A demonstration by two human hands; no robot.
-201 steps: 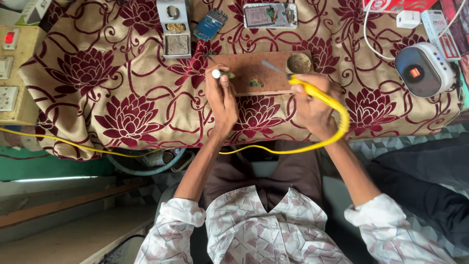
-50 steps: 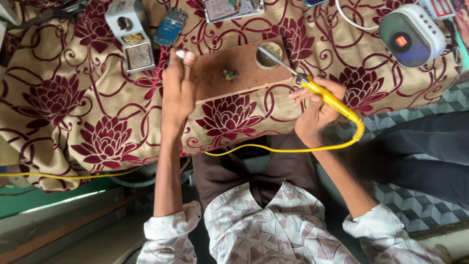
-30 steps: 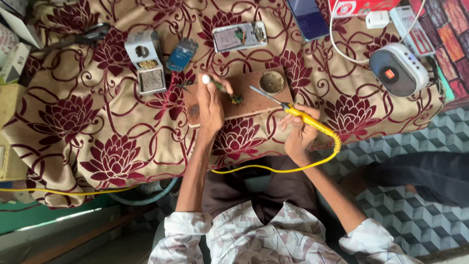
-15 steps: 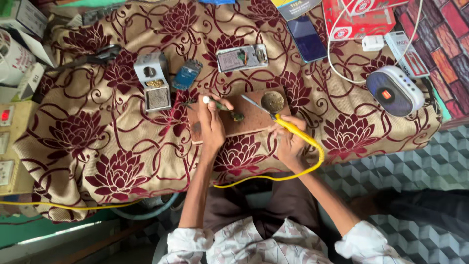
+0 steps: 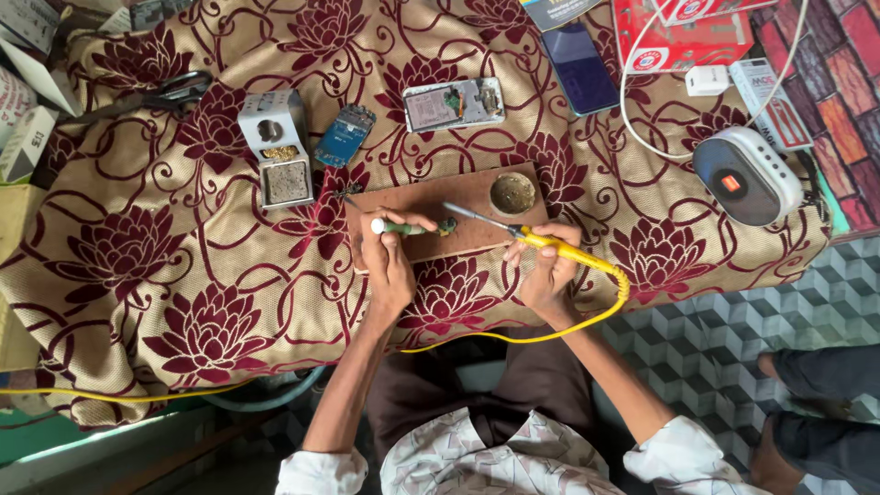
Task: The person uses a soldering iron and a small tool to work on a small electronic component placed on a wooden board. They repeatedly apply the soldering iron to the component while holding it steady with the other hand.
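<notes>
Since a moment ago, both hands sit lower in view, tools unchanged.
Left hand pinches the light green-handled tool; right hand grips the stiff yellow soldering iron by its handle, clear of the tip.

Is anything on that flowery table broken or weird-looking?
Yes. One phone lies with its back off, its insides showing, and a bare blue circuit board sits loose beside it. The other phone, dark and whole, lies farther right. Nothing looks spilled.
</notes>
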